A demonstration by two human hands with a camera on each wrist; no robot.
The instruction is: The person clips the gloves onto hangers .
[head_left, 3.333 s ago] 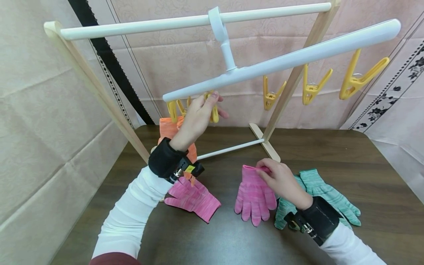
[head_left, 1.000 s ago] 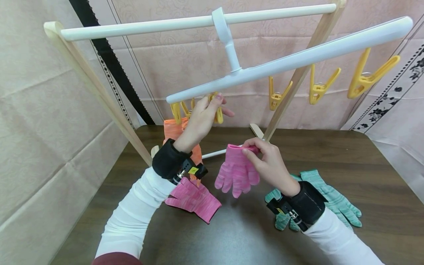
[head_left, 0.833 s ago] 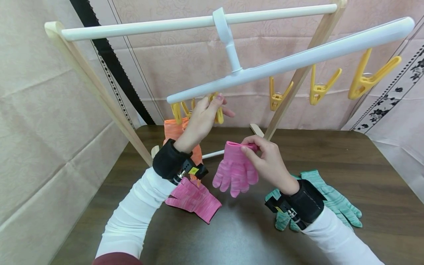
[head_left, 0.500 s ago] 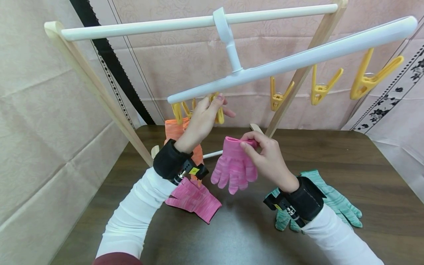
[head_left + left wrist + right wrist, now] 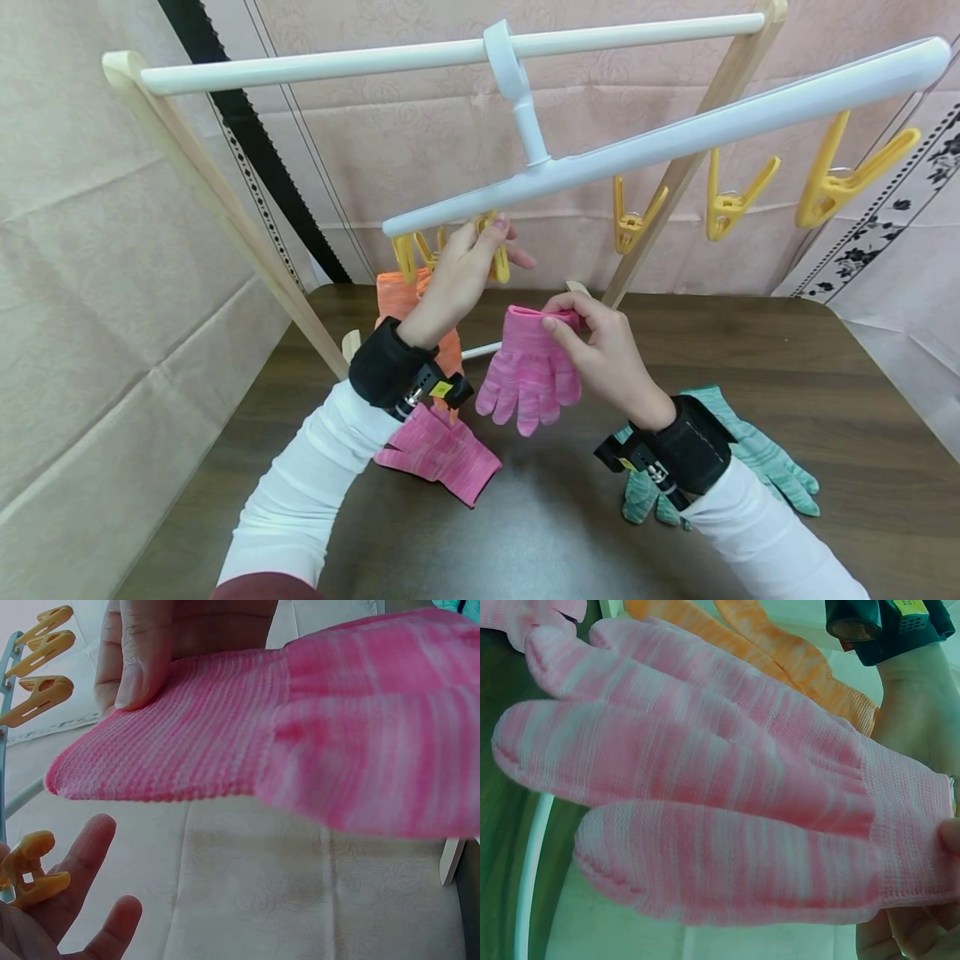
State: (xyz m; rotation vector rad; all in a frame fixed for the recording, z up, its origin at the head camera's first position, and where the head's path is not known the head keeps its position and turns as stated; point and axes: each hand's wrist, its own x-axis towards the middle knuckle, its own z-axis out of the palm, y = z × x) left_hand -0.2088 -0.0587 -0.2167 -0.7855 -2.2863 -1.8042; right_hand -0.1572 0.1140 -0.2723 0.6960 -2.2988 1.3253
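- On my feed, the left hand (image 5: pixel 459 277) pinches a yellow plastic clip (image 5: pixel 501 264) under the pale-blue plastic hanger (image 5: pixel 652 137)
- The right hand (image 5: pixel 606 354) holds a striped pink knit glove (image 5: pixel 529 375) above the brown wood-grain worktop (image 5: pixel 555 525)

A: What's getting blocked, head view?
B: Left hand (image 5: pixel 459 271) is hiding part of a yellow clothespin (image 5: pixel 500 265). Left wrist strap (image 5: pixel 390 364) is covering part of the orange glove (image 5: pixel 450 353). Right wrist strap (image 5: pixel 696 446) is masking some of the green gloves (image 5: pixel 776 462).
A: Wrist cams?
B: Left: held pink glove (image 5: pixel 315 735) is running off the right edge. Right: right hand (image 5: pixel 607 354) is getting cropped, same edge.
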